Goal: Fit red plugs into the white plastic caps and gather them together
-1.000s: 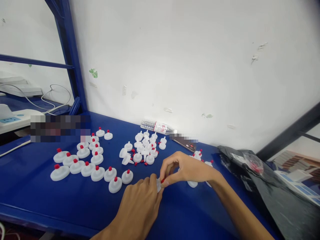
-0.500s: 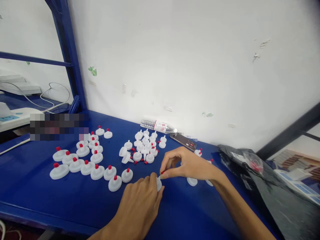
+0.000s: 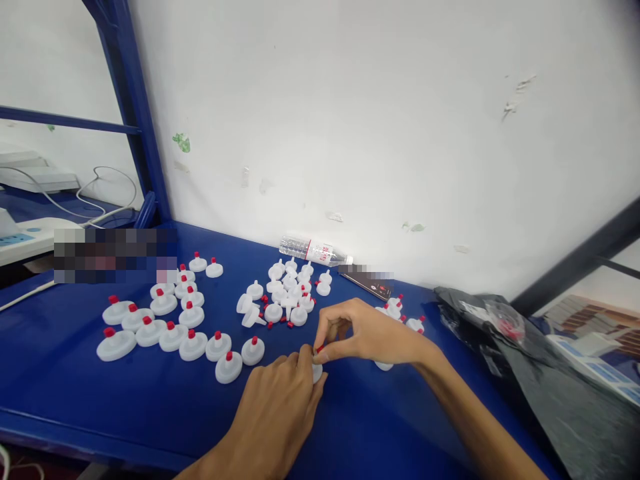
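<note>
My left hand (image 3: 280, 400) is closed around a white plastic nozzle lid (image 3: 317, 372), holding it low over the blue table. Most of that lid is hidden behind my fingers. Between the thumb and forefinger of my right hand (image 3: 357, 333) is a small red tip cap (image 3: 321, 349), right at the lid's nozzle; whether it sits fully on the nozzle I cannot tell. Left of my hands, several white lids with red tips (image 3: 193, 345) stand upright in loose rows. Beyond my fingers lies a pile of white lids with bare nozzles (image 3: 290, 293), with loose red caps (image 3: 290, 324) among them.
A clear plastic bottle (image 3: 317, 252) lies by the wall, beside a dark phone (image 3: 367, 283). More red-tipped lids (image 3: 415, 325) stand beyond my right wrist. A dark plastic bag (image 3: 505, 360) covers the right side. A blue frame post (image 3: 135, 100) rises at left.
My right hand has moved slightly left and closer to my left hand, bringing the red cap nearer the lid. More of the lids behind my right wrist now show.
</note>
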Demonstrator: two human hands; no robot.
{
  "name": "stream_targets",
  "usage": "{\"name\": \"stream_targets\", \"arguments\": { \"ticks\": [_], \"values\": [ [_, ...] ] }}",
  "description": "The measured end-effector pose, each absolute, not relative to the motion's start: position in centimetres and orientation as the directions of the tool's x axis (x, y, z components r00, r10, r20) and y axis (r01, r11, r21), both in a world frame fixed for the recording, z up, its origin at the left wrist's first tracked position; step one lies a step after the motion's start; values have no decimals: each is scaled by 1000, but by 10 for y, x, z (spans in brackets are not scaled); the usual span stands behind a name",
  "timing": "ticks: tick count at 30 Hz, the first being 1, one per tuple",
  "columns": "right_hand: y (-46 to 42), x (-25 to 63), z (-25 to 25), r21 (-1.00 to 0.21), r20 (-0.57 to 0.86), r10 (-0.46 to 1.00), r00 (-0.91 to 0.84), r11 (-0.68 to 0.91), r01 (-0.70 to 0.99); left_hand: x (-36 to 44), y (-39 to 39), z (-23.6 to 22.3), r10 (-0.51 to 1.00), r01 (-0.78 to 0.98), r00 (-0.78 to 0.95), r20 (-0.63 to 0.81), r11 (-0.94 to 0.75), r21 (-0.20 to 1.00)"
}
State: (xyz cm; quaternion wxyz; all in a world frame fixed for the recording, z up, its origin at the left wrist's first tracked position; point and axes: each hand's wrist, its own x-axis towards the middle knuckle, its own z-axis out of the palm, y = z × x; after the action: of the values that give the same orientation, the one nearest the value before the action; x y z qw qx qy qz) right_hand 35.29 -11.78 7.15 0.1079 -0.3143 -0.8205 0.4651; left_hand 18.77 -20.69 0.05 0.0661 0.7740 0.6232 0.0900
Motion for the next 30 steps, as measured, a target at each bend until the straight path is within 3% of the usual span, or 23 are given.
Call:
{"name": "stream_targets", "arguments": {
  "ticks": [20, 30],
  "values": [
    [-115, 353, 66, -855, -148, 626, -766, 308, 417, 188, -207, -6, 973, 948, 209, 98, -226, 223],
    [-115, 351, 62, -821, -124, 626, -770, 371, 433, 187, -207, -2, 979, 939, 197, 57, -205, 275]
  ]
}}
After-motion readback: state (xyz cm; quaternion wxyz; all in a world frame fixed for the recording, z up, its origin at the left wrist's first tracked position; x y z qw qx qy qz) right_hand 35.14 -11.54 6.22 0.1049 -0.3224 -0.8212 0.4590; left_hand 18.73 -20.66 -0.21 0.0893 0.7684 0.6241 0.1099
